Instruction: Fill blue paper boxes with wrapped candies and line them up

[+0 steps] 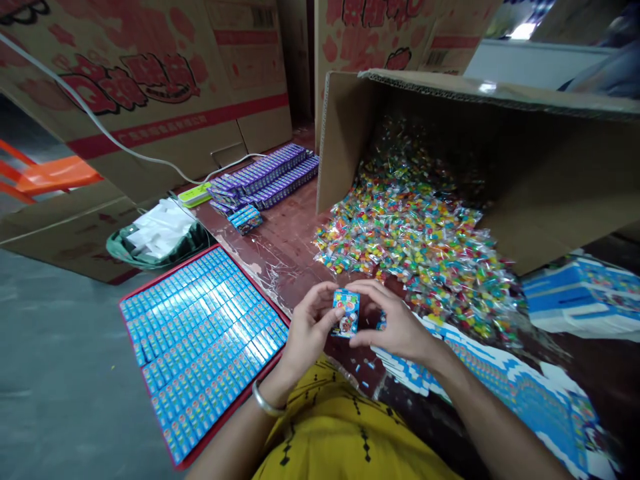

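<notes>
A small blue printed candy box is upright in front of my body, between both hands. My left hand pinches its left side, with the thumb across the front face. On the right, my right hand curves around the box, fingertips at its top edge and thumb by its lower corner. Beyond the hands, small clear packets of colourful candies spill from a cardboard box lying on its side. Flat blue-and-white cartons lie fanned out beneath my right forearm.
To the left, a red tray holds tight rows of blue boxes. Purple boxes are stacked farther back beside a few blue boxes. A green basket contains white pieces. More flat cartons lie at right; large cartons stand behind.
</notes>
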Tool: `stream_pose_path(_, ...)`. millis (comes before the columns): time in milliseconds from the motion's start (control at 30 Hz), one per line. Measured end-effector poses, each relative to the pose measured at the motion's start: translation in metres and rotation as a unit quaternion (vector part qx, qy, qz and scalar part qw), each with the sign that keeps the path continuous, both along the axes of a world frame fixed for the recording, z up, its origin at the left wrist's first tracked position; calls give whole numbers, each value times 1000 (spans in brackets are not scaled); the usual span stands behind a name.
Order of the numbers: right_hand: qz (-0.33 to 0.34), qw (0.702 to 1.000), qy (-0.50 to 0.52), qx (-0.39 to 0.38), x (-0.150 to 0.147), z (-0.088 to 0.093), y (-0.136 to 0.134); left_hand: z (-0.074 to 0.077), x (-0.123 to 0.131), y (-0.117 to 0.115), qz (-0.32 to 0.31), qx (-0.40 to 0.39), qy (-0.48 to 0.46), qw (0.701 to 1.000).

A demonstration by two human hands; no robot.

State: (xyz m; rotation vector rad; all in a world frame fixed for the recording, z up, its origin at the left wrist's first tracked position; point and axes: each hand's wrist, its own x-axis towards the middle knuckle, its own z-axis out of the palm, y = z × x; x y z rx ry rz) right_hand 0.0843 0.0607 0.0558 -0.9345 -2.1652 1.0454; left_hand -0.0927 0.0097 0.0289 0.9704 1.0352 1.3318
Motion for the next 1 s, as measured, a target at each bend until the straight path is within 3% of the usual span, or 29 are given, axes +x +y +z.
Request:
stream_pose_path(67, 28, 996, -65, 45, 1, -2, -3, -2, -2, 5, 9, -12, -25, 1000)
stream_pose_path(200, -7, 986, -99, 131, -5, -10, -2, -5, -4, 11, 28, -40, -24, 999)
stream_pose_path(333, -46, 984, -91, 148, -15, -22, 1, -13, -14, 13, -4, -89, 38, 995)
stream_pose_path(400, -49, 983, -100, 145, -18, -29, 4, -17, -27, 20, -1, -62, 128, 990)
stream_pose_path(467, -57, 982, -114, 137, -17, -34, 6, -18, -51, 34, 58, -6, 303, 951)
stream_pose_path(533, -81, 981, -118, 131, -11, -36, 8, -15, -84, 56, 142, 33, 473, 869)
stream_pose_path(633, -121, 979, -112, 117, 3, -38, 7, -4, -137, 93, 216, 37, 553, 804)
stream_pose_path(733, -139, 978, -121, 101, 17, -43, 2, 2, -174, 126, 242, 31, 610, 754)
stream_pose_path(867, -154, 976, -127, 83, 31, -57, -6, 4, -193, 149, 255, 11, 660, 707)
stream_pose_path(1000, -187, 974, -101, 84, 50, -60, -6, 9, -192, 146, 276, 7, 687, 672)
